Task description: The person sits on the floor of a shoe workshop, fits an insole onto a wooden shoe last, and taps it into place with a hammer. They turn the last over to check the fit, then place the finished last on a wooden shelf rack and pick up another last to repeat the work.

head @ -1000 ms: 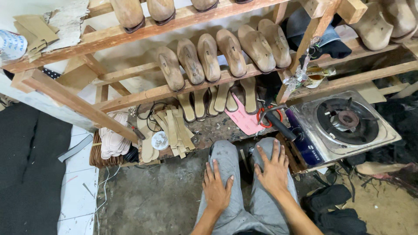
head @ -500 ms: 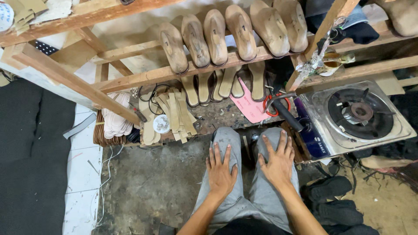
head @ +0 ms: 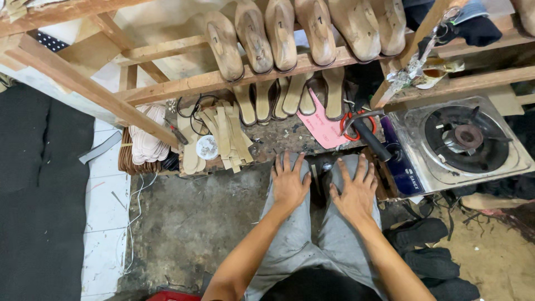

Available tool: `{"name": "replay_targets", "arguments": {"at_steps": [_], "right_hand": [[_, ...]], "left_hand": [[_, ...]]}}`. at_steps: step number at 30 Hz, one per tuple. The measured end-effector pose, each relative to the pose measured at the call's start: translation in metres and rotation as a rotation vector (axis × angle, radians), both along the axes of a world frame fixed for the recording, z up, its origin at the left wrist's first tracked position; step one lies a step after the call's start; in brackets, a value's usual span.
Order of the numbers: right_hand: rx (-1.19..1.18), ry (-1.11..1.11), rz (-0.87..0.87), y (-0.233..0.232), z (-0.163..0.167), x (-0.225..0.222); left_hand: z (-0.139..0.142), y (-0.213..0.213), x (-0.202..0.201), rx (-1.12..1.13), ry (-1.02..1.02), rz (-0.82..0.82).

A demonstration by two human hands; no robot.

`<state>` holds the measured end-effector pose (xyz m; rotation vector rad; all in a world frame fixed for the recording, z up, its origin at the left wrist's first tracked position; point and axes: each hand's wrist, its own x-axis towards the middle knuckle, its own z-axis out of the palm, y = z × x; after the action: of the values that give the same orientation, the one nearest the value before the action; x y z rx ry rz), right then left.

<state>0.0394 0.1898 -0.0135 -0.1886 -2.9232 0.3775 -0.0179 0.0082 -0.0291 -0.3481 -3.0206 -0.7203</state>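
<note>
Workshop seen from above, read left to right with the wooden rack as landmark. Below the rack's left end lies a stack of pale insoles, and just right of it a fan of tan leather strips with a small round tin resting against them. On the rack's upper rail stands a row of wooden shoe lasts, toes pointing down; beneath the rail, further soles hang on edge. Below the rack's middle, a pink paper pattern lies on the floor, and a red-handled tool lies just right of it. To the right of the rack sits a single-burner gas stove. In front of the rack the person is seated; the left hand rests flat on the left knee, fingers spread and holding nothing, and the right hand rests likewise on the right knee, palm down, empty. Compared with the views half a second and a second earlier, the hands lie in the same pose on the knees; only the head has tipped, bringing rack and stove closer. Judged from this, no thing is yet in hand.
</note>
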Motion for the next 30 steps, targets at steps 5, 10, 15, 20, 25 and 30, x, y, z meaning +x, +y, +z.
{"name": "replay_targets", "arguments": {"at_steps": [5, 10, 15, 20, 25, 30], "right_hand": [[-0.019, 0.021, -0.002, -0.002, -0.002, 0.001], [-0.077, -0.020, 0.011, 0.007, -0.004, -0.014], [-0.039, -0.034, -0.030, 0.021, -0.009, -0.048], [-0.015, 0.005, -0.067, 0.034, -0.015, -0.053], [-0.069, 0.028, -0.118, 0.049, -0.011, -0.059], [-0.113, 0.036, -0.140, 0.063, -0.007, -0.063]], "left_hand": [[0.000, -0.002, 0.003, 0.027, 0.024, 0.015], [-0.008, -0.007, 0.002, 0.087, 0.065, 0.034], [-0.010, -0.004, -0.062, 0.260, 0.119, 0.023], [0.012, 0.027, -0.168, 0.231, 0.240, 0.073], [0.031, 0.060, -0.229, 0.060, 0.060, 0.248], [0.020, 0.077, -0.250, -0.016, 0.137, 0.284]]}}
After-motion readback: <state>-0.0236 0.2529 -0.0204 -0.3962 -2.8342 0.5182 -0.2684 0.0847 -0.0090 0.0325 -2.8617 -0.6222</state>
